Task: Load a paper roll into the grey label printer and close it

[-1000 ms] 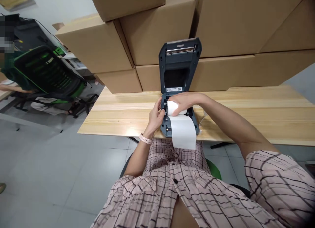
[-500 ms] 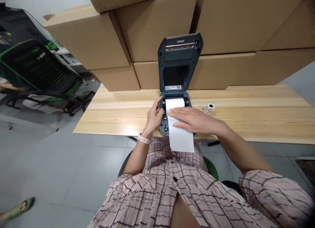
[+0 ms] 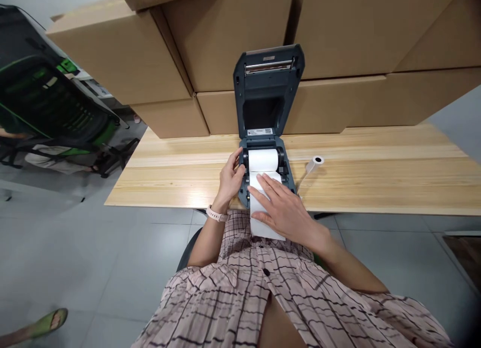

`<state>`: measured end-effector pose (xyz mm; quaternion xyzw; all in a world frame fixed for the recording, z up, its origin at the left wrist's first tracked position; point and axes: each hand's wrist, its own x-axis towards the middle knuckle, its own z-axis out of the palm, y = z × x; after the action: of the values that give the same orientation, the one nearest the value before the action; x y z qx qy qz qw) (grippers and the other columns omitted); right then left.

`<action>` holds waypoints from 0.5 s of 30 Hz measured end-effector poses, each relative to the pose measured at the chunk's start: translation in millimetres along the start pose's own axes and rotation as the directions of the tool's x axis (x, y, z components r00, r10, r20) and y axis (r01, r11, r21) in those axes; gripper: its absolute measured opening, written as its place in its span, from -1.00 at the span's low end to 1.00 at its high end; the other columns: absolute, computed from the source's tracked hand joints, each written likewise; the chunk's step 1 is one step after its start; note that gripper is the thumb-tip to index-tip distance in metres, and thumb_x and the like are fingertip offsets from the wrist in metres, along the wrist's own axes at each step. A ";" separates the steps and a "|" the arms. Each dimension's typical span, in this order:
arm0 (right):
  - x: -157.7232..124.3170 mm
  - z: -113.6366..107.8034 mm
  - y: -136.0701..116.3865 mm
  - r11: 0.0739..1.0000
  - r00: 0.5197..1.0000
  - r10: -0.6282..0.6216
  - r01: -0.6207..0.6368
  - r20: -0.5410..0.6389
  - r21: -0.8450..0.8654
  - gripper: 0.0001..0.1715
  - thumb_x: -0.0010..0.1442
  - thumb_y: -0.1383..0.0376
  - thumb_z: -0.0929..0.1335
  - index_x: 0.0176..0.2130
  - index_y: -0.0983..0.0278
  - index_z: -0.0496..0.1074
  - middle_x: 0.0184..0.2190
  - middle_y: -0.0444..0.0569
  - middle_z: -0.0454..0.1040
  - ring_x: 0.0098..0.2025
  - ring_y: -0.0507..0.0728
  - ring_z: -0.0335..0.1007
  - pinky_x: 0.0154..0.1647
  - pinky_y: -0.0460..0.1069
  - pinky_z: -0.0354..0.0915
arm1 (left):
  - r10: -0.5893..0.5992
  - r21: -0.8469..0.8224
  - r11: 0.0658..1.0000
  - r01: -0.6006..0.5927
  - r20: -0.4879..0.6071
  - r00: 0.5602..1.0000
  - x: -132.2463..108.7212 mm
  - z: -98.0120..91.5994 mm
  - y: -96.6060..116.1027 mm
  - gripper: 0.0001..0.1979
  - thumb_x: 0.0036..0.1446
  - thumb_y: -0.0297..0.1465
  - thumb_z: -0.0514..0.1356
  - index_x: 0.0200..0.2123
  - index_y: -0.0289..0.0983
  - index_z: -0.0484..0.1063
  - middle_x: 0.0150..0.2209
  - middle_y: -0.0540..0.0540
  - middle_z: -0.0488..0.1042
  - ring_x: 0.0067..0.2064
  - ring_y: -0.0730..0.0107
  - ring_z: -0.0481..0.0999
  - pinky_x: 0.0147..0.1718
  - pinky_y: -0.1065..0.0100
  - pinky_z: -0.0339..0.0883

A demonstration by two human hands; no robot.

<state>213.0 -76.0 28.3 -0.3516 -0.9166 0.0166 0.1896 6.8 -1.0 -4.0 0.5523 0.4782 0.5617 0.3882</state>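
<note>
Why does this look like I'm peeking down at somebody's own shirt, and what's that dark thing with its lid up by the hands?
There's no robot here, just a person. The camera is worn on their head and looks forward and down, so you see roughly what they see.

The dark machine looks like a label printer. Its lid is open, and inside is a white paper roll. A paper strip runs from it past the table's front edge.

The left hand is at the machine's left side; how firmly it grips is hard to tell. The right hand lies flat across the strip.

On the wooden table there's also a small white object with a dark hole in its end, and big cardboard boxes behind.
</note>
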 end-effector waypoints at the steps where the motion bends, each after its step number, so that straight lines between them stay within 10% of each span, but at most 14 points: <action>1: -1.2 1.0 -0.8 1.000 1.000 0.000 0.000 -0.005 0.006 -0.23 0.48 -0.08 0.28 0.46 0.25 0.25 0.53 0.28 0.17 0.59 0.42 0.05 0.50 0.40 0.26 | 0.005 -0.002 1.000 -0.005 0.000 1.000 0.3 0.0 -0.6 -0.46 0.25 -0.40 0.19 0.30 -0.10 0.44 0.34 -0.15 0.50 0.36 0.07 0.48 0.42 -0.05 0.25; 15: -6.8 -5.3 -0.7 0.997 1.000 -0.005 0.004 0.003 0.083 -0.28 0.51 -0.03 0.25 0.49 0.14 0.19 0.52 0.15 0.23 0.58 0.35 0.10 0.51 0.41 0.25 | -0.025 -0.016 1.000 0.026 0.031 0.999 2.3 -2.4 -1.2 -0.46 0.28 -0.30 0.24 0.32 -0.16 0.40 0.38 -0.25 0.44 0.38 -0.02 0.45 0.43 -0.12 0.23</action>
<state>219.1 -81.5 31.0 -0.3414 -0.9162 0.0545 0.2028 4.1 1.2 -4.4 0.5516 0.4746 0.5520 0.4071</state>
